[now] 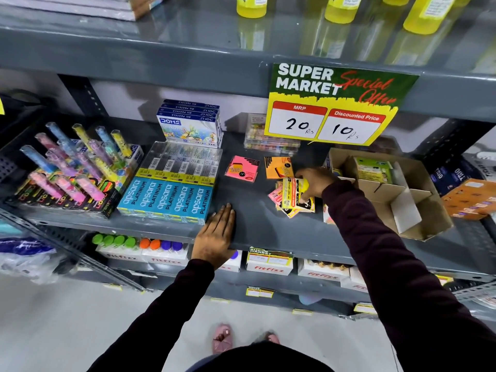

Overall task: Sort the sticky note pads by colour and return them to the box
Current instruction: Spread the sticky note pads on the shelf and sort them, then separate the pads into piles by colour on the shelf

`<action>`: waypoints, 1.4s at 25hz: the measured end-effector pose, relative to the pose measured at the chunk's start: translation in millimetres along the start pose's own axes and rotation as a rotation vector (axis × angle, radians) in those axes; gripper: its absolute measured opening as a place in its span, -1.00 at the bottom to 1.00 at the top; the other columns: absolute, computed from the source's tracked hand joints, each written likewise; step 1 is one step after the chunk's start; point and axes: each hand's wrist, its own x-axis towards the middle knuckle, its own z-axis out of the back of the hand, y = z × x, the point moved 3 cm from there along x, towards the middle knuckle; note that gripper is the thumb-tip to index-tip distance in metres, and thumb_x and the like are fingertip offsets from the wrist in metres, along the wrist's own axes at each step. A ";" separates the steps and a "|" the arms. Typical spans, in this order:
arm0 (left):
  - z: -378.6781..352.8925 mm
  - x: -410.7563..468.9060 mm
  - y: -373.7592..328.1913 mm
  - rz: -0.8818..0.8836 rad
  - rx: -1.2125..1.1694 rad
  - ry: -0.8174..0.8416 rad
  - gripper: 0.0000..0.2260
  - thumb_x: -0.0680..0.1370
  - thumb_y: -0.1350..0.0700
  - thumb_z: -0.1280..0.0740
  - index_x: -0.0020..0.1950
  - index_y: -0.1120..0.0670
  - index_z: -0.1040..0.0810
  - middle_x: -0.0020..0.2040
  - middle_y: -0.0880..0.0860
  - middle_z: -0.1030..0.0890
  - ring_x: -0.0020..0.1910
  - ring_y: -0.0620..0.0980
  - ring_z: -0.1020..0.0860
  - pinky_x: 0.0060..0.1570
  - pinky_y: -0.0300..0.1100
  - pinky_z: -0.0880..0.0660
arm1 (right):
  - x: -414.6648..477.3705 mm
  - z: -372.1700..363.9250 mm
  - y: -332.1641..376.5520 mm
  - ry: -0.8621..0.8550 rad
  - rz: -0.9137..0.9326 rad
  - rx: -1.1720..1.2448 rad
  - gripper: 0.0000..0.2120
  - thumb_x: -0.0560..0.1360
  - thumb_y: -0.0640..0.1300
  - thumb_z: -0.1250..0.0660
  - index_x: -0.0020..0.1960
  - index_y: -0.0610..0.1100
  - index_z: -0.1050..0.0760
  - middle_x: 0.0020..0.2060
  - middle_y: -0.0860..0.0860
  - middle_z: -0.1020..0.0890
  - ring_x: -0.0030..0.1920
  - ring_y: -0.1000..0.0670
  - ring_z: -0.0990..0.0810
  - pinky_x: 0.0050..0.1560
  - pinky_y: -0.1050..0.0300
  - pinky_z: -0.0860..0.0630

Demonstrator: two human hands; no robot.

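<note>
Two hands: right hand (pixel 315 183) fingers gripping yellow pad (pixel 296 189), pile half hidden; left hand (pixel 216 236) flat, open

Right hand (pixel 314 183) grips a yellow pad (pixel 295 193) above loose pads; left hand (pixel 216 234) lies flat on the shelf (pixel 255 232); box (pixel 389 191) stands beside.

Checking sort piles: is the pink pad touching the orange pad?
Apart. The head view shows bare shelf between the pink pad and the orange pad.

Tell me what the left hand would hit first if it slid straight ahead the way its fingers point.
The left hand lies flat on the shelf, fingers pointing toward the back. Bare shelf lies ahead; the first thing is probably the pink pad, though it may pass just beside it.
</note>
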 end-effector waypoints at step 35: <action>-10.0 -0.2 4.5 -0.036 0.011 -0.018 -0.38 0.42 -0.04 -0.21 0.39 0.28 -0.29 0.37 0.26 -0.41 0.32 0.18 -0.43 0.38 -0.03 -0.24 | 3.7 9.7 39.3 -0.112 0.003 0.268 -0.86 0.45 -0.18 -0.41 -0.29 -0.14 -0.56 -0.19 -0.15 -0.61 -0.13 -0.10 -0.50 -0.25 0.18 -0.32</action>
